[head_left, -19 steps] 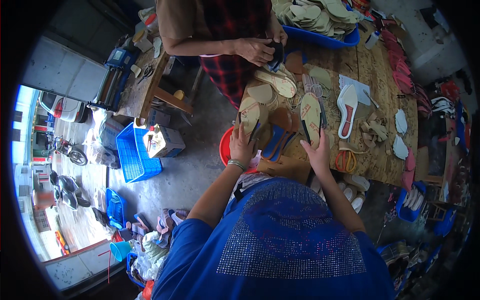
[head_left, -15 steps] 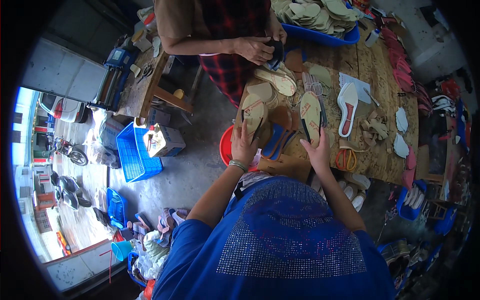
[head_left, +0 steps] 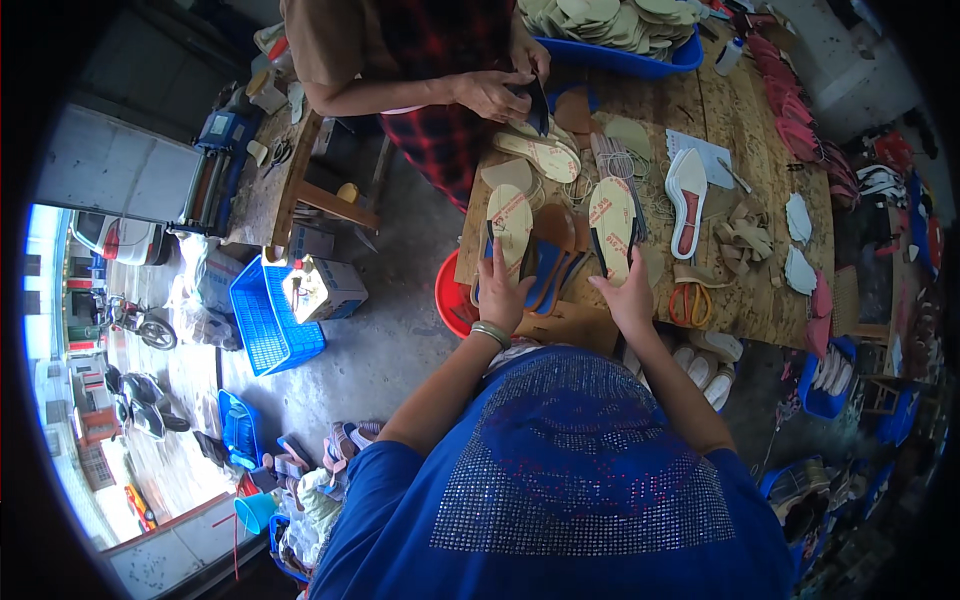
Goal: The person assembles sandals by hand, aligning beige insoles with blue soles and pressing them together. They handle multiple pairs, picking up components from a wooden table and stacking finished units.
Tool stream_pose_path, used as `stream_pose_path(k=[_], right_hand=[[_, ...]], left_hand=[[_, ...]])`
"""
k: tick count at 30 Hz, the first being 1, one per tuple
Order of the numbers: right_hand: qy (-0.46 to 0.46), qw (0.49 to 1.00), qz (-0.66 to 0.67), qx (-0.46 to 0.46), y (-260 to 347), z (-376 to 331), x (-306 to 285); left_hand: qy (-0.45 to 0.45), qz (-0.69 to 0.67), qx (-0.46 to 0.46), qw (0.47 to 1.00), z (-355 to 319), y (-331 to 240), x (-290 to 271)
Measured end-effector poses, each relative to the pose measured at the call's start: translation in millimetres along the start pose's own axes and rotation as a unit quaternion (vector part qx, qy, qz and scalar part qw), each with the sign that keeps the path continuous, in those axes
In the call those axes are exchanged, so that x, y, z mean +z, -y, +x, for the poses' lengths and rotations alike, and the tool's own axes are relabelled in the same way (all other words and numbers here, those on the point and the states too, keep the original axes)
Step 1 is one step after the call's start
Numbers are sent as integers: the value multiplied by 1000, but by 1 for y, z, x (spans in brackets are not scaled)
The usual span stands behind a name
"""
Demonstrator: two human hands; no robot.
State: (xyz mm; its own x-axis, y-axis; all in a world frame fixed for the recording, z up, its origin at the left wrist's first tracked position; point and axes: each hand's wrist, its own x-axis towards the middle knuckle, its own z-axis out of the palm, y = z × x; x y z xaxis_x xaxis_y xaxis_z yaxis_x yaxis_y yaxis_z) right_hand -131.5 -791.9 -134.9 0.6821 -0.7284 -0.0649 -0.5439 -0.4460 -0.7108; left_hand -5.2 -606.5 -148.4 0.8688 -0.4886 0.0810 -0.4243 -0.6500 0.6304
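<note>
My left hand (head_left: 502, 300) grips the near end of a cream insole (head_left: 512, 215) with red print and black strips along its sides, its fingers lying over the face. A matching insole (head_left: 612, 205) is in my right hand (head_left: 628, 298), thumb on the inner side and fingers at the outer edge. Both are side by side, near ends toward me, above the front of the wooden table (head_left: 740, 300). Between them lie brown and blue sole pieces (head_left: 553, 265). Beyond, a co-worker's hands (head_left: 500, 95) hold a dark piece.
A white sole (head_left: 686, 200) lies right of my hands, with a roll of orange bands (head_left: 690, 305) nearer me. At the back stands a blue bin (head_left: 640, 65) of cream pieces. A red basin (head_left: 452, 300) and blue crate (head_left: 275, 315) are on the floor at left.
The view has shifted slightly. The two insoles stay in my hands; the right one is tilted a little differently. The co-worker's dark piece has turned and now hangs lower and narrower.
</note>
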Motion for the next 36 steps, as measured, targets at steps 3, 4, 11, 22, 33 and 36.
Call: stream_pose_path(k=[3, 4, 11, 22, 33, 36], right_hand=[[9, 1000, -7, 8, -1, -1, 2], [9, 1000, -12, 10, -2, -1, 3], [28, 1000, 3, 8, 3, -3, 7], [28, 998, 49, -3, 1, -1, 19], [35, 995, 93, -18, -16, 2, 35], [50, 990, 135, -5, -13, 7, 35]], left_hand=[[-3, 1, 3, 1000, -1, 4, 1], [3, -4, -2, 1000, -1, 5, 1], [10, -10, -15, 1000, -4, 10, 2], [7, -16, -31, 999, -5, 15, -9], [37, -19, -82, 996, -11, 32, -5], [23, 7, -60, 998, -9, 40, -4]])
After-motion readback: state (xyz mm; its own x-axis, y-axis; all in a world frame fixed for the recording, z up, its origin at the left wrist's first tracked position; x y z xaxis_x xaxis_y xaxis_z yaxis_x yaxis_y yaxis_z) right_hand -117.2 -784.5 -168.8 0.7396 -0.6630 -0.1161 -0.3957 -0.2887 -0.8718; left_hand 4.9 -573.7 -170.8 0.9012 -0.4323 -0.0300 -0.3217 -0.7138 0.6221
